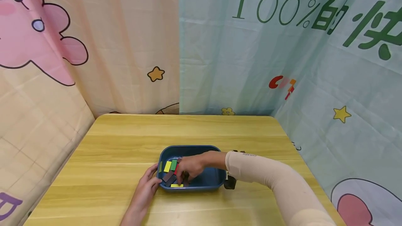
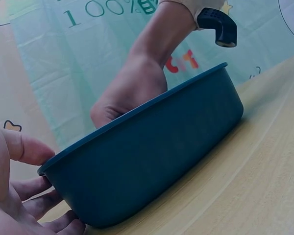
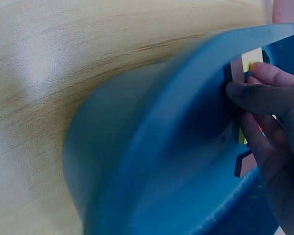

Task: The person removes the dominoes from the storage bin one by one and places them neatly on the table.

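A blue plastic bin stands on the table with several small rectangular blocks at its left end. My left hand holds the bin's left end, thumb on the rim and fingers against the outer wall. Inside the bin, my right hand pinches a brown block near the front wall, partly hidden by the thumb. A yellow block lies beside it. Further yellow, green and dark blocks lie flat on the bin's floor. A bit of red shows by the right fingers.
The bin sits mid-table on a wooden top. Printed curtains hang behind the table and along both sides. A black device is strapped under the right wrist, outside the bin's right end.
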Tool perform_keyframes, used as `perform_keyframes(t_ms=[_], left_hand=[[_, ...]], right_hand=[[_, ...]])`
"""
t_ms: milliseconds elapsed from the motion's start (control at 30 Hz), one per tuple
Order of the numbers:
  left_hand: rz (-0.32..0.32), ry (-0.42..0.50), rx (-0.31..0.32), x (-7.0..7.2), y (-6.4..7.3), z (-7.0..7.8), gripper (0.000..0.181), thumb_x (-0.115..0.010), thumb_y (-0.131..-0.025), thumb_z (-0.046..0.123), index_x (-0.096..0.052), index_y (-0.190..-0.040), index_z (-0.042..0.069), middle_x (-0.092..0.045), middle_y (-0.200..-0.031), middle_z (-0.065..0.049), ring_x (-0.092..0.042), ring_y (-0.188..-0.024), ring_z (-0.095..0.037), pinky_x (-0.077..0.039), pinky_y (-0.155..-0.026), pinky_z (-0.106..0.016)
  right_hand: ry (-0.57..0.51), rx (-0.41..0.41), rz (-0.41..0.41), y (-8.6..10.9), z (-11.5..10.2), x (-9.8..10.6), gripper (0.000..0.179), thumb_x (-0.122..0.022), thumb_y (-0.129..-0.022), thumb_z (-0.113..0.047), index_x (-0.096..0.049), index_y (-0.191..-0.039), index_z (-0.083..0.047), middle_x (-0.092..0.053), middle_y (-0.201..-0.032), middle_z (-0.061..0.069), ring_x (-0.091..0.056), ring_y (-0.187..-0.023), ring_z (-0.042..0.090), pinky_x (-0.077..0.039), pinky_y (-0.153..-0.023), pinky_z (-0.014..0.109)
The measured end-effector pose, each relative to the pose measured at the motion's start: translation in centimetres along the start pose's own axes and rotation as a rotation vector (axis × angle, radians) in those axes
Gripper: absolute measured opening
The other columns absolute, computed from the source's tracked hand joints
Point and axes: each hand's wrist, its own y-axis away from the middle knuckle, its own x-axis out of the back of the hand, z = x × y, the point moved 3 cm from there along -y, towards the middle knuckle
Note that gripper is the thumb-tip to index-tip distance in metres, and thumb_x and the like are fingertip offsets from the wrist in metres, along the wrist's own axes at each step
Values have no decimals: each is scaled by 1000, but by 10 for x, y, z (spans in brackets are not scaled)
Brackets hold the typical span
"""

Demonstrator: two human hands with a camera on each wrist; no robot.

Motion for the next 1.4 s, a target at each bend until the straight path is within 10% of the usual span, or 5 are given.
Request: perform_keyframes(t_ms=[933,1400], left_hand=[[-13,17,-7,2,1,1,64,-46,-96,-4,-31,-157,-2,-22,-165,-23,-34,-141,-31,-45,-93,-18],[-14,18,12,1,-1,1,63,-45,-98,-3,-28,-159,-1,-20,-166,-22,-33,-141,-31,-44,-91,-16]], right_hand=[[40,-86,67,12,-6,12,11,-79,-91,-7,-74,-98,-14,-64,-87,-12,-56,-78,0,-47,-74,11],[-142,-244,380,44,1,26,13,-80,-90,-10,-69,-96,-13,-59,-84,-7,-54,-77,8,-47,-70,19]])
